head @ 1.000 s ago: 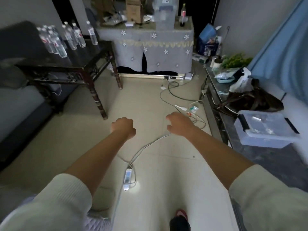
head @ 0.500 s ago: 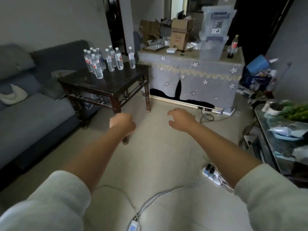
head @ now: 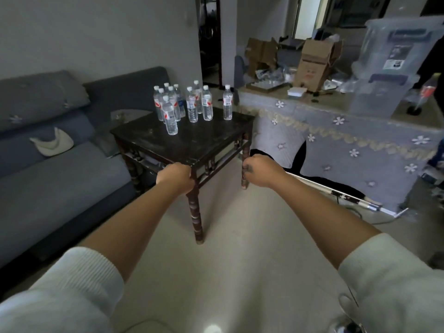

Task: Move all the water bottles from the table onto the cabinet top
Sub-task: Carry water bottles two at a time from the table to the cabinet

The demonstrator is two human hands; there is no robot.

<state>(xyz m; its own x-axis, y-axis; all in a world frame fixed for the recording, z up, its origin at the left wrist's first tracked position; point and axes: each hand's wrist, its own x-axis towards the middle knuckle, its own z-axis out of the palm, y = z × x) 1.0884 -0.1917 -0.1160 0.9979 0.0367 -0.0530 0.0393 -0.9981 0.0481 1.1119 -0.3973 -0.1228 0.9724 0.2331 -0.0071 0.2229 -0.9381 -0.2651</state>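
The step in hand looks like the approach: no bottle is picked up. The grey sofa lies on the left. The left hand is curled into an empty fist. The water bottles stand clustered on the dark wooden table, well beyond reach. The right hand seems loosely curled, empty. The next move calls for stepping closer and opening a hand. The cloth-draped cabinet top is cluttered with a cardboard box.

Both forearms reach forward, left hand and right hand curled into loose, empty fists.
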